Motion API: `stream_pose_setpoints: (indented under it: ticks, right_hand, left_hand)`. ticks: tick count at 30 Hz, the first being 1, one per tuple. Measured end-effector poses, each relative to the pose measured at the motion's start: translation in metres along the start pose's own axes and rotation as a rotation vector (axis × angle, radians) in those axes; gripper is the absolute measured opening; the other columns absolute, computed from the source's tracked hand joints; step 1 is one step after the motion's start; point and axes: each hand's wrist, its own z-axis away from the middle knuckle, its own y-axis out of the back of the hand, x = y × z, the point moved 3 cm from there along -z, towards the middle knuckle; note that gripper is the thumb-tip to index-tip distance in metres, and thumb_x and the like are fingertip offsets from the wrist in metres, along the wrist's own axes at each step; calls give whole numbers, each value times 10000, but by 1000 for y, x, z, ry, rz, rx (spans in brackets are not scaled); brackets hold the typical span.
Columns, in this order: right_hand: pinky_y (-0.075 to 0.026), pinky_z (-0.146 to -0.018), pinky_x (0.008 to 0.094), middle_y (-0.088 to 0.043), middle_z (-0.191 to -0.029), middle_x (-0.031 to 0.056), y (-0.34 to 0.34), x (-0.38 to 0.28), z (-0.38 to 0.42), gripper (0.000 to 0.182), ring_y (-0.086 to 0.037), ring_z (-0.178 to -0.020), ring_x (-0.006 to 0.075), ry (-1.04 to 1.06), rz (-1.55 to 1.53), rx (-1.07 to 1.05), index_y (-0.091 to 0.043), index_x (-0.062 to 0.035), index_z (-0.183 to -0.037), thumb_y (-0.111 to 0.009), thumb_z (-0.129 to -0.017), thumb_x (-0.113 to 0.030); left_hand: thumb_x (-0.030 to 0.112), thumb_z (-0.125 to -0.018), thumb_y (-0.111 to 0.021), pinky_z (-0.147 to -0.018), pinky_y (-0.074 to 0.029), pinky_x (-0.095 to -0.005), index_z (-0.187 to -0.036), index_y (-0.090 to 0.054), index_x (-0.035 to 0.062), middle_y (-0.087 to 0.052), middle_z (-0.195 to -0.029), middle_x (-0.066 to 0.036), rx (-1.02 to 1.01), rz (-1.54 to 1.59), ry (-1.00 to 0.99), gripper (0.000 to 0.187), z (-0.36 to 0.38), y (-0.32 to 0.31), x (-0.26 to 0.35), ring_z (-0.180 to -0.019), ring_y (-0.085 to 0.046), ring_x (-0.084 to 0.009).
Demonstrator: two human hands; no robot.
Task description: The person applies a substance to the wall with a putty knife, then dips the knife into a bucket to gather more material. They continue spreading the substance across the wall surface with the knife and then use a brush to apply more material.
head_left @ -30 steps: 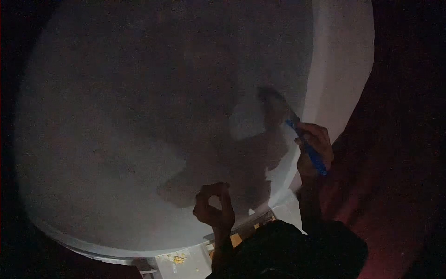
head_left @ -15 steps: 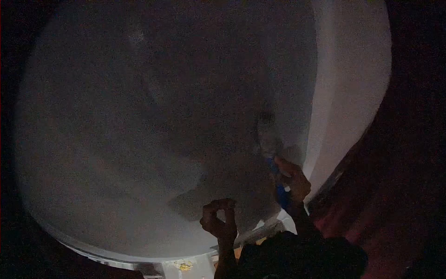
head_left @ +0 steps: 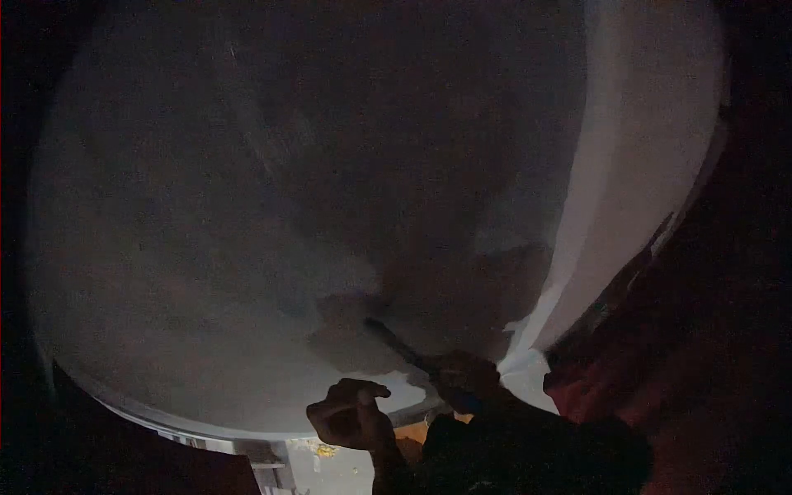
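Note:
Against the dim light, my right hand (head_left: 470, 378) is closed round the handle of a paintbrush (head_left: 402, 348). The brush shows as a thin, dark shape slanting up and left, with a bit of blue at its handle end. Its tip overlaps the darker patch low on the large pale surface (head_left: 165, 272). To the left, my left hand (head_left: 351, 412) is raised with loosely bent fingers, thumb and fingertips apart, and nothing shows in it. Much of both hands is in deep shadow.
A lighter pale band (head_left: 652, 165) curves down the right side of the surface. Dark red folded cloth (head_left: 610, 396) hangs at the lower right. Along the bottom left, a bright white panel (head_left: 330, 470) carries a yellow mark, beside shelf-like edges (head_left: 268, 466).
My right hand has moved down and left, and the paintbrush has swung from upright to slanting left. My left hand has shifted left and slightly down, its finger loop loosened. The view has tilted slightly.

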Motion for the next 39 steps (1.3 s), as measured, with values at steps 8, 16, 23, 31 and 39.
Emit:
stream_pose_setpoints:
  ticks: [8, 16, 23, 31, 39]
  right_hand:
    - [-480, -752, 304, -578, -1007, 98, 79, 30, -51, 283, -574, -831, 198, -62, 197, 320, -545, -52, -1105, -580, -877, -216]
    - [-478, -728, 274, -585, -947, 62, 101, 36, -42, 254, -575, -761, 167, -105, 329, 789, -541, -43, -1088, -561, -898, -209]
    - [-483, -720, 303, -576, -1003, 107, 9, 65, -24, 271, -592, -856, 185, -339, -443, 606, -539, -48, -1101, -605, -851, -132]
    - [-480, -755, 391, -635, -897, 95, -91, 8, -20, 394, -610, -801, 229, 40, -51, 204, -583, -80, -1083, -729, -719, -119]
    - [-475, -769, 402, -637, -922, 106, -28, 13, -30, 340, -607, -824, 253, 68, 58, 250, -577, -83, -1043, -716, -742, -157]
  left_hand:
    - [108, -783, -697, -360, -448, -251, -814, -421, 71, -515, -563, -63, -41, 49, 11, 281, -19, -19, -34, -440, -506, -130]
    - [84, -780, -690, -358, -449, -258, -823, -427, 61, -535, -602, -74, -2, 63, 75, 267, -3, -1, -50, -450, -525, -145]
    - [115, -773, -704, -357, -434, -250, -827, -426, 67, -528, -590, -73, 37, 47, 80, 288, -8, 16, -47, -457, -530, -146]
    - [79, -808, -661, -394, -474, -261, -852, -445, 44, -560, -615, -97, 6, -27, 8, 224, 5, 58, -77, -479, -547, -137]
    - [73, -812, -658, -370, -461, -251, -863, -453, 44, -563, -633, -87, -70, 24, -16, 213, 23, 46, -76, -479, -550, -135]
